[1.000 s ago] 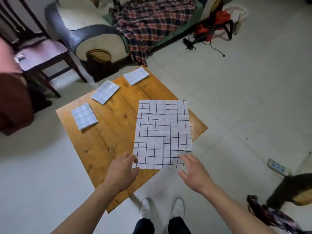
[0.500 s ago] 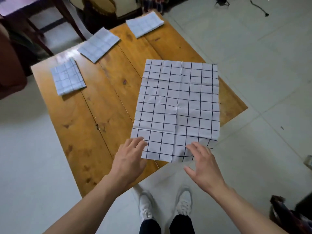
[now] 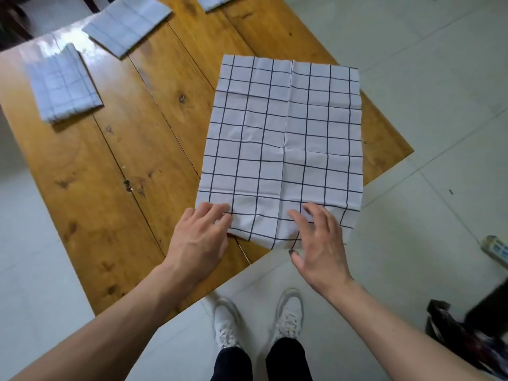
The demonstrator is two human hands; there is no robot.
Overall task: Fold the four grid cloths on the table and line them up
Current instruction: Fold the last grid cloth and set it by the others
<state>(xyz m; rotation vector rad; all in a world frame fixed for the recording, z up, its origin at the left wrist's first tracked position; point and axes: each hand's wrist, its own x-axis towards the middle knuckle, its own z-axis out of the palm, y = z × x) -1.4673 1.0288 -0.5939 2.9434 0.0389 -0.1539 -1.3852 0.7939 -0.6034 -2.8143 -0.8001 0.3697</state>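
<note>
The left hand (image 3: pixel 199 237) lies palm down at the near left corner of the unfolded grid cloth (image 3: pixel 283 149), its fingers (image 3: pixel 217 211) nearly straight and resting on the fabric, the heel of the hand on the wooden table (image 3: pixel 110 188). The right hand (image 3: pixel 320 243) is spread wide over the near right part of the same cloth, fingers apart and slightly bent, fingertips on the fabric; whether the thumb is tucked under the hem I cannot tell, as the edge there is hidden by the hand.

The cloth itself lies flat and open, white with dark grid lines and creased down its middle, set askew to the table. Its near edge and its right side overhang the table's edge, above the tiled floor (image 3: pixel 439 78).

Across the table, well apart from the open cloth, three folded grid cloths sit along the far left side: one folded cloth (image 3: pixel 64 83) nearest the left edge, a second folded cloth (image 3: pixel 127 22) beyond it, and a third folded cloth (image 3: pixel 214 1) cut off by the top of the view.

Below the table edge stand the person's white shoes (image 3: pixel 258 320). A dark bag (image 3: pixel 464 334) lies on the floor at the right.
</note>
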